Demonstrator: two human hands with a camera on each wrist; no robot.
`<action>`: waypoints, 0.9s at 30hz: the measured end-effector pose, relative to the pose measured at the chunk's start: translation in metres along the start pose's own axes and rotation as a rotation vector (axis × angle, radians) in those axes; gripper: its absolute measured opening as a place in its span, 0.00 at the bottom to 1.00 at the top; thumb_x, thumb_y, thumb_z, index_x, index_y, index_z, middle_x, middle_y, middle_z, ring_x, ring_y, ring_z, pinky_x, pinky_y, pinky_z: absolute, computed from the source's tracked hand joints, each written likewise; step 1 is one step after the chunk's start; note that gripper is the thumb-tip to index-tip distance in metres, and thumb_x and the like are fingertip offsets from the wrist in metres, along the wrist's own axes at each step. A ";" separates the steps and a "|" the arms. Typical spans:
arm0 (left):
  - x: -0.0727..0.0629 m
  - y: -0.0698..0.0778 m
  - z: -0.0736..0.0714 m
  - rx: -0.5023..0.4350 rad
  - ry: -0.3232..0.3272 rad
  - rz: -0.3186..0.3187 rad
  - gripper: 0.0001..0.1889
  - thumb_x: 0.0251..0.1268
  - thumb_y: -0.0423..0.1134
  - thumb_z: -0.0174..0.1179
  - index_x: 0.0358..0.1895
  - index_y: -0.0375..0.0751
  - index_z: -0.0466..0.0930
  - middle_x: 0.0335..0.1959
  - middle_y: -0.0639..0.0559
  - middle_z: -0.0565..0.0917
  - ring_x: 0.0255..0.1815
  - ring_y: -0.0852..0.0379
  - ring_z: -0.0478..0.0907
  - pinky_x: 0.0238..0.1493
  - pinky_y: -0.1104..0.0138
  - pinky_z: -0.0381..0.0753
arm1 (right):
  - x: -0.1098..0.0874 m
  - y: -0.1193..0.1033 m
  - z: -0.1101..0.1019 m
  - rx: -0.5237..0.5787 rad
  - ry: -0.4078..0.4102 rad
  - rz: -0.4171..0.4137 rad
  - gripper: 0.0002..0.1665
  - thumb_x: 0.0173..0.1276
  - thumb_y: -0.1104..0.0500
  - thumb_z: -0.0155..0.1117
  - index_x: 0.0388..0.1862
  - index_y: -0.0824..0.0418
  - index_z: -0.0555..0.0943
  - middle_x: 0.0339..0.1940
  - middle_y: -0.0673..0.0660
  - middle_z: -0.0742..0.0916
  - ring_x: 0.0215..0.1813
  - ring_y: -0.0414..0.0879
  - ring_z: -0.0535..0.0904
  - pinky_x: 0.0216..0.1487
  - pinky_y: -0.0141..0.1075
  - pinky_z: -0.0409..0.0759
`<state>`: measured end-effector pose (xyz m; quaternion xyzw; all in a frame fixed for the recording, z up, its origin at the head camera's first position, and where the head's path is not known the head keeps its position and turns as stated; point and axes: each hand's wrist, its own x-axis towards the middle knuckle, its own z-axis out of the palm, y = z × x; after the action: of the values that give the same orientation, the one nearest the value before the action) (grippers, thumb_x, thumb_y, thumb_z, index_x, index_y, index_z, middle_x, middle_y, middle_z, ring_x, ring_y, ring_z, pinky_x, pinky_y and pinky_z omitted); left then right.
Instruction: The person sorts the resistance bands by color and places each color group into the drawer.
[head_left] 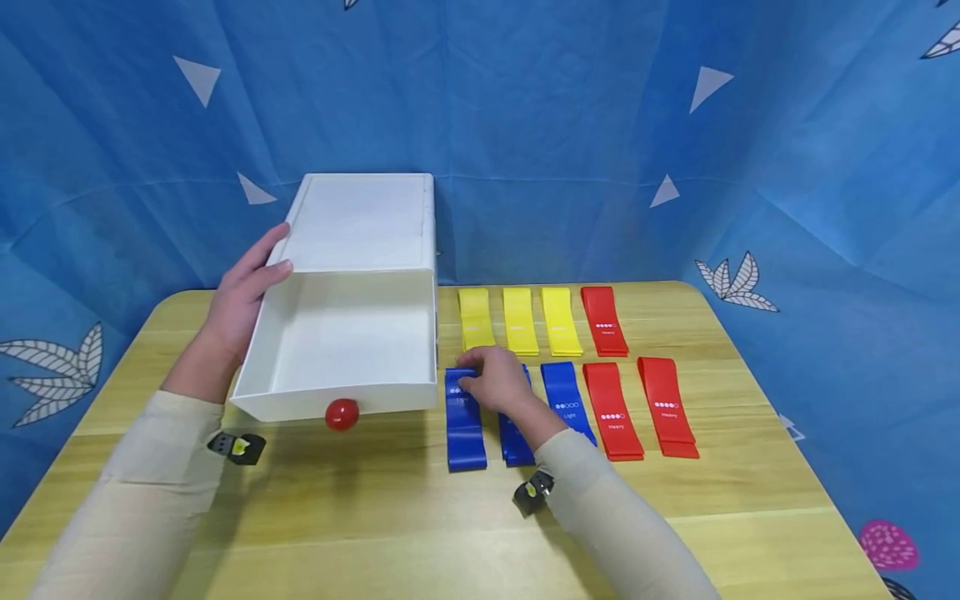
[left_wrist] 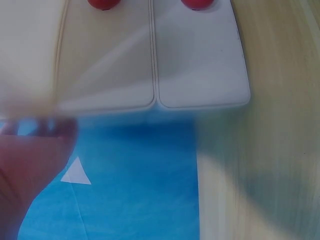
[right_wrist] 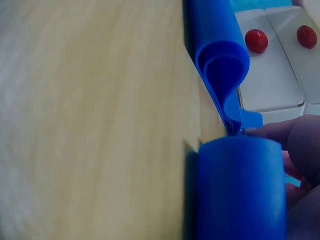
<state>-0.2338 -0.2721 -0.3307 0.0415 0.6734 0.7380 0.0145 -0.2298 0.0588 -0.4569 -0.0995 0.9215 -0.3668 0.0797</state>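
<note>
The top drawer (head_left: 333, 402) of a white drawer unit (head_left: 360, 221) stands pulled out, its white floor showing and a red knob (head_left: 342, 414) on its front. My left hand (head_left: 243, 292) rests against the unit's left side with fingers extended, thumb near the top edge. Over the blue row, my right hand (head_left: 498, 379) has thumb and index finger at the far end of the leftmost blue resistance band (head_left: 467, 433). Whether they pinch it is unclear. A second blue band (head_left: 516, 442) lies partly under that hand, and a third blue band (head_left: 566, 396) lies to its right.
Behind the blue row lie yellow bands (head_left: 520, 321) and a red band (head_left: 603, 321). Two more red bands (head_left: 613, 412) lie right of the blue ones. Lower drawers with red knobs (right_wrist: 256, 41) appear in the right wrist view. A blue curtain (head_left: 562, 142) hangs behind the wooden table (head_left: 420, 533).
</note>
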 end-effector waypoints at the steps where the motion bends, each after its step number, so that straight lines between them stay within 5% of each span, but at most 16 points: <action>1: 0.000 0.000 0.000 0.000 0.000 0.000 0.32 0.77 0.45 0.53 0.80 0.61 0.54 0.74 0.47 0.59 0.60 0.53 0.71 0.46 0.69 0.82 | 0.000 0.000 0.000 -0.023 -0.003 0.006 0.15 0.66 0.59 0.72 0.52 0.56 0.86 0.51 0.52 0.87 0.55 0.48 0.80 0.59 0.45 0.76; 15: 0.000 -0.002 -0.001 0.024 -0.007 -0.008 0.32 0.77 0.47 0.53 0.80 0.62 0.53 0.73 0.47 0.59 0.59 0.53 0.71 0.44 0.68 0.82 | -0.006 -0.004 0.000 -0.072 -0.054 0.021 0.15 0.66 0.55 0.73 0.51 0.56 0.87 0.50 0.53 0.87 0.52 0.48 0.80 0.57 0.46 0.77; 27: 0.001 0.000 -0.001 0.024 0.006 -0.021 0.32 0.76 0.48 0.53 0.80 0.64 0.54 0.74 0.47 0.59 0.59 0.53 0.72 0.44 0.68 0.82 | -0.009 -0.004 -0.006 -0.034 -0.008 0.036 0.10 0.72 0.52 0.66 0.46 0.53 0.89 0.46 0.49 0.87 0.48 0.47 0.80 0.54 0.46 0.78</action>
<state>-0.2353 -0.2731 -0.3310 0.0326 0.6828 0.7297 0.0195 -0.2219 0.0621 -0.4490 -0.0856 0.9290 -0.3490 0.0883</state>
